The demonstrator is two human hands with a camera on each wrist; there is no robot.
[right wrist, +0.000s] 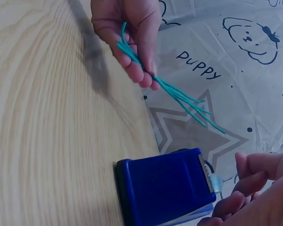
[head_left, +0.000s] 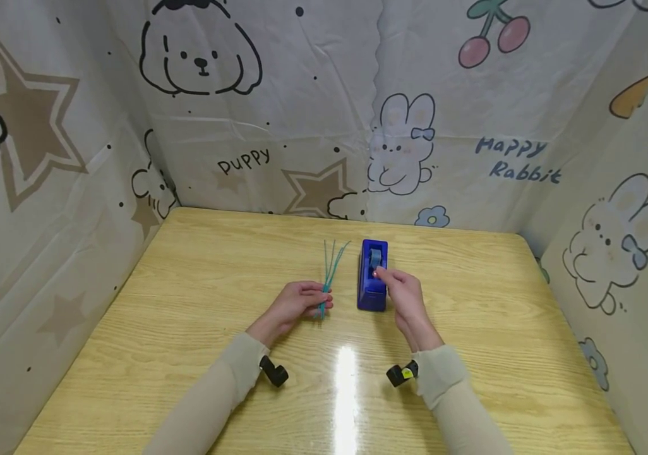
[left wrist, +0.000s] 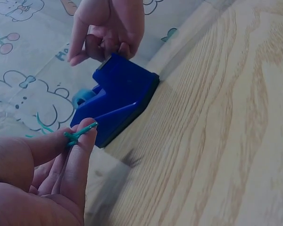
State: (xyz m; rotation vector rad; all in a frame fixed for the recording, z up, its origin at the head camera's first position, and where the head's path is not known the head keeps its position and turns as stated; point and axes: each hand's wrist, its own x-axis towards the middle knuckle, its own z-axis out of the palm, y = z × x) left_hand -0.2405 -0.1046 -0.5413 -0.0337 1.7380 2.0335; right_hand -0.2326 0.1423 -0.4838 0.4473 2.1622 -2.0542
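Observation:
My left hand pinches a bundle of thin green strands between thumb and fingers. Their far ends fan out, as the right wrist view also shows, and short ends stick out below the grip. To the right, a blue tape dispenser stands upright on the table, its clear tape roll in the top. Beside its cutter is my right hand, with fingers loosely bent. In the right wrist view, a short tape end hangs at the toothed cutter, close to those fingers; no tape shows between thumb and forefinger.
A light wood-grain table lies under both hands. Printed cloth walls enclose it at the back and both sides. Small black wrist cameras sit at the cuffs.

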